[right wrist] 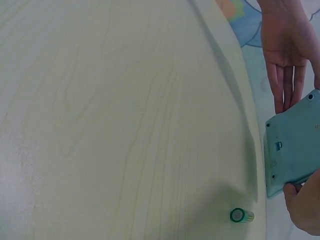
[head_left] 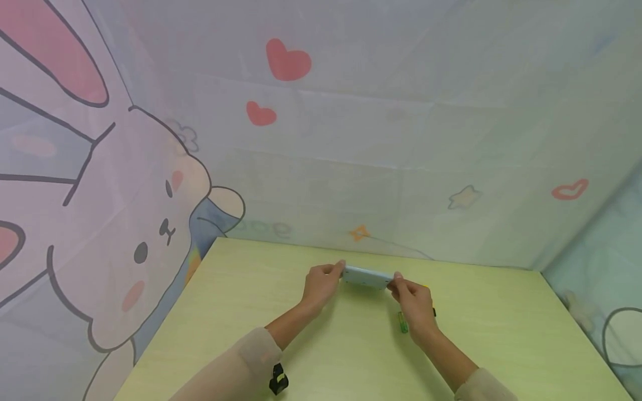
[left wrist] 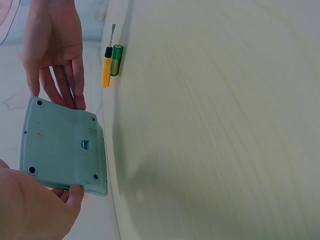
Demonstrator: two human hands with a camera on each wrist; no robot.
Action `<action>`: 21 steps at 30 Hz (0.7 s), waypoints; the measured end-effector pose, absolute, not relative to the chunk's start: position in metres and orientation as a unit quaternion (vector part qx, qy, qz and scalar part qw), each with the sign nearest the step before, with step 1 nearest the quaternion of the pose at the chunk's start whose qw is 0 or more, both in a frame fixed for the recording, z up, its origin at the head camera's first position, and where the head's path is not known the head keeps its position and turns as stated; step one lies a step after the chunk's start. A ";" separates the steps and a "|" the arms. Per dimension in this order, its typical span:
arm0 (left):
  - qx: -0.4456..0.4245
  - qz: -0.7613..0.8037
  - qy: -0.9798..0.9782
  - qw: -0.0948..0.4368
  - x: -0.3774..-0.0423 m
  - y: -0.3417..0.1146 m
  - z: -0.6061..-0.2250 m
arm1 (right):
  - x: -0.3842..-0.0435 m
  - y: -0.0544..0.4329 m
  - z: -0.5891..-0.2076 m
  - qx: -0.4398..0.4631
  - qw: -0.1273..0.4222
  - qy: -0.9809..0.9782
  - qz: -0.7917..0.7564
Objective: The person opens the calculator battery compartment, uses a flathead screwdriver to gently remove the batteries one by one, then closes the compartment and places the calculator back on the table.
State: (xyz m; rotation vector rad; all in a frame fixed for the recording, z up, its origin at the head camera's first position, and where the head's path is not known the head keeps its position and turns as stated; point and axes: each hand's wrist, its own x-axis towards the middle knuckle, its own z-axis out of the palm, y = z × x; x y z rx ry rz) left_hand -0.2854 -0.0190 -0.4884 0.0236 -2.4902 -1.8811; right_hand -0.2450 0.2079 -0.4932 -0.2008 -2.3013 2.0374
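A pale blue-green calculator [head_left: 367, 277] is held up above the table, its flat underside showing in both wrist views. Round feet or screw holes sit near its corners, and a small latch marks the battery cover [left wrist: 86, 145]. My left hand [head_left: 321, 288] grips one short edge between thumb and fingers. Opposite it, my right hand [head_left: 415, 303] pinches the other short edge. What the calculator's front face looks like is hidden. Beside the right hand, a green battery [left wrist: 116, 60] lies on the table along with a yellow-handled screwdriver [left wrist: 106, 70].
The pale yellow-green table [head_left: 241, 278] meets a printed cloth backdrop [head_left: 351, 139] at its far edge. A small black object [head_left: 278, 380] is by the left sleeve near the front.
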 end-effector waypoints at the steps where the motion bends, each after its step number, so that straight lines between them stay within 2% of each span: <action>1: 0.007 -0.604 -0.797 0.008 -0.285 -0.019 -0.488 | -0.245 0.208 -0.494 -0.065 0.030 -0.747 0.660; 10: 0.008 -0.613 -0.790 -0.009 -0.284 -0.017 -0.490 | -0.244 0.207 -0.495 -0.077 0.034 -0.750 0.656; 21: -0.005 -0.623 -0.782 0.004 -0.282 -0.018 -0.490 | -0.244 0.208 -0.494 -0.070 0.016 -0.761 0.645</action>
